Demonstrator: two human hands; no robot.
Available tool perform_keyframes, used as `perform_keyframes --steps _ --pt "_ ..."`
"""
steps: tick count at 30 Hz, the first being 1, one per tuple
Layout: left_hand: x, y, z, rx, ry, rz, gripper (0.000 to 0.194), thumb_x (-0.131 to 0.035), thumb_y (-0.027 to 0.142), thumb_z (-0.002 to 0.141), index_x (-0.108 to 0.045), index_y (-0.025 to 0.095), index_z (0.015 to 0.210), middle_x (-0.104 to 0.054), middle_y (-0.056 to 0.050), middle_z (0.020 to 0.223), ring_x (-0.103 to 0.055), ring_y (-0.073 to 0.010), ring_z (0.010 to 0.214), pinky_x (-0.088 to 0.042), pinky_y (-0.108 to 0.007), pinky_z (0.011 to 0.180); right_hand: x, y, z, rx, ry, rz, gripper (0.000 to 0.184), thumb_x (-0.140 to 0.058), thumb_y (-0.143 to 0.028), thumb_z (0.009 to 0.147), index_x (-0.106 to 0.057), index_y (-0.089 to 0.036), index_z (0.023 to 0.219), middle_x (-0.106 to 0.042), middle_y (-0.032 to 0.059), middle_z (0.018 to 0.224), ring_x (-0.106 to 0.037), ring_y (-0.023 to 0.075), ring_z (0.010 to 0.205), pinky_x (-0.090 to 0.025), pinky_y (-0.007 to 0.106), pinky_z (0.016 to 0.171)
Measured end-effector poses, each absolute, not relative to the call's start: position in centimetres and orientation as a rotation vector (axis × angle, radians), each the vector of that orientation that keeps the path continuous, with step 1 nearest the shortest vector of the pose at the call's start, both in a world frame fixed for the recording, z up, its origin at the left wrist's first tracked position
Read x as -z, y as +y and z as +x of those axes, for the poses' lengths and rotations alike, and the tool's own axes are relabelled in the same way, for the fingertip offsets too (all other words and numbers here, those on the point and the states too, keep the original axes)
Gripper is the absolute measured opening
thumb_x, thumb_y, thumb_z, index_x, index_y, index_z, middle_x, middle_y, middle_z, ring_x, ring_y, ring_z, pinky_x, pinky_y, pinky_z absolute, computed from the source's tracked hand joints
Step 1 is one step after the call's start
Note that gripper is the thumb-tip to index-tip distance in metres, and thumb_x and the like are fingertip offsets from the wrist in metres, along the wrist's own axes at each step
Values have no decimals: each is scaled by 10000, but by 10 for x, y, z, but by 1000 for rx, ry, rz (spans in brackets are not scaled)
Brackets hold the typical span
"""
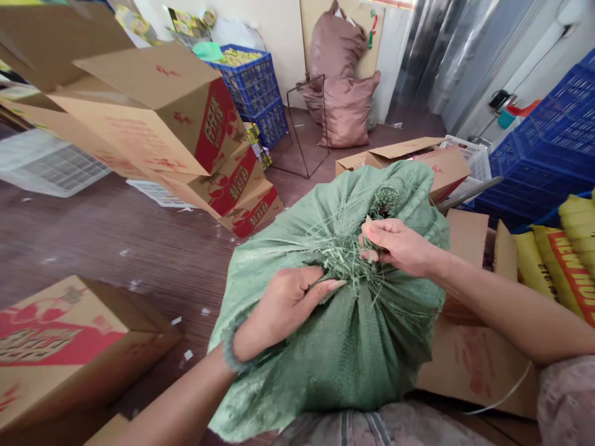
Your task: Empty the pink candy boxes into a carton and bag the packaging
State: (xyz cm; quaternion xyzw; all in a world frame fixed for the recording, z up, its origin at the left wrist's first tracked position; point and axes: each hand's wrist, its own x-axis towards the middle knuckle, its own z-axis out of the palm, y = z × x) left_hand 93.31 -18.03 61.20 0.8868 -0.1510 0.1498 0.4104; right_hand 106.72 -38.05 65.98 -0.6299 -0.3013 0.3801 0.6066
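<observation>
A large green woven sack stands in front of me, its mouth gathered into a frayed bunch of loose green strands. On the near left side of that bunch, my left hand is closed on the sack's fabric, thumb pointing to the right. My right hand is at the right of the bunch, thumb and index finger pinched together among the strands. Something small and pale shows at its fingertips, too small to name. A grey-green band circles my left wrist.
Printed cardboard boxes are stacked at the left, with another box nearer. Open cartons lie to the right beside yellow packs. Blue crates rise at far right. A wire frame and brown sacks stand behind.
</observation>
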Motion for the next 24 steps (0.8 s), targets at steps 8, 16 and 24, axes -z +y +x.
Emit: perform_keyframes --steps 8,16,24 --pt "-574 -160 961 -681 -878 2637 445 -475 300 1084 -465 227 645 -443 -1 597 -370 -175 575 -261 -366 604 -642 -388 1086 -785 -1128 -1778 639 -469 -745 1003 -397 -216 650 -416 -47 628 -345 99 604 -302 265 605" --pt "-540 -184 961 -771 -744 2577 454 -481 276 1093 -505 199 646 -491 9 599 -423 -149 569 -329 -325 583 -583 -391 1106 -791 -655 -1738 727 -621 -883 800 -314 -245 637 -328 -77 558 -283 81 527 -224 241 501" --pt "-609 -193 949 -267 -212 1598 608 -599 609 993 -484 165 595 -680 -83 927 -500 -92 560 -409 -268 467 -621 -372 1080 -788 -428 -1367 679 -785 -768 747 -358 -243 697 -343 -88 566 -241 75 489 -134 217 428"
